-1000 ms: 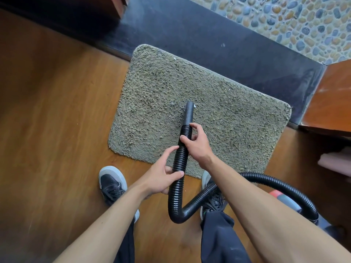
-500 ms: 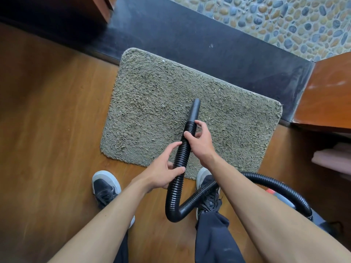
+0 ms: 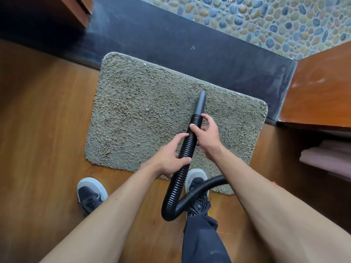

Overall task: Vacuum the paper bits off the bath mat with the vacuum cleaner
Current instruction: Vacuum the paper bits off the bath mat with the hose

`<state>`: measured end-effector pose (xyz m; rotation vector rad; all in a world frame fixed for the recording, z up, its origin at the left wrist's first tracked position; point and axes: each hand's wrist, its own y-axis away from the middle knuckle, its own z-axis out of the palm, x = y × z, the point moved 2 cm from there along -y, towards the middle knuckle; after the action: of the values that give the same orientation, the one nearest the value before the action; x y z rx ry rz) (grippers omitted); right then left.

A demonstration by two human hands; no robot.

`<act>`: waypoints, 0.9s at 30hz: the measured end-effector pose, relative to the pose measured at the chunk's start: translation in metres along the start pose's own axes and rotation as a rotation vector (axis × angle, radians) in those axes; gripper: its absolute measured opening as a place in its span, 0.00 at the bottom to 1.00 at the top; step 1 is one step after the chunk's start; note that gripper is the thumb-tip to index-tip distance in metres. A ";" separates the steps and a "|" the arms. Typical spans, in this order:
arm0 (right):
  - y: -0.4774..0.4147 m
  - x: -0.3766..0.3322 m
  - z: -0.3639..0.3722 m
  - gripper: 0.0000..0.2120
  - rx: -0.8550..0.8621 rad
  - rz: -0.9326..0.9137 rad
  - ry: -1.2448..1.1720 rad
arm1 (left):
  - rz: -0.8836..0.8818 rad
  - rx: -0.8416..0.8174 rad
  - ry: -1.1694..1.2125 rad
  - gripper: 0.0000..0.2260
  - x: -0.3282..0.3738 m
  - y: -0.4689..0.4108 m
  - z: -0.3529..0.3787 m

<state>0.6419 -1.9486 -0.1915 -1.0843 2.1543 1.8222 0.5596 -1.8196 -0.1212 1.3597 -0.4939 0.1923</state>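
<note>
A grey-green shaggy bath mat (image 3: 144, 114) lies on the wooden floor against a dark threshold. A black ribbed vacuum hose (image 3: 178, 179) loops over my right shoe and rises to a smooth black nozzle (image 3: 200, 103) whose tip touches the mat near its far edge. My right hand (image 3: 206, 134) grips the hose just below the nozzle. My left hand (image 3: 171, 158) holds the hose lower down. A few tiny white paper bits (image 3: 146, 108) show on the mat.
The dark threshold strip (image 3: 190, 46) borders a pebble floor (image 3: 266, 19) beyond it. A wooden cabinet (image 3: 321, 88) with folded pink towels (image 3: 328, 158) stands at right. More wooden furniture (image 3: 81, 8) sits at top left. My two shoes (image 3: 91, 194) stand at the mat's near edge.
The nozzle has slid to the right and farther across the mat, toward its far edge. Both hands moved with the hose and kept their grip.
</note>
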 end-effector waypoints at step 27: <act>-0.010 -0.059 0.077 0.27 -0.052 -0.203 0.280 | 0.040 0.125 0.275 0.31 -0.016 0.012 -0.054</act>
<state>0.6644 -1.8542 -0.1899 -1.5905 2.0501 1.7314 0.5529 -1.7621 -0.1251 1.4189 -0.2823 0.4426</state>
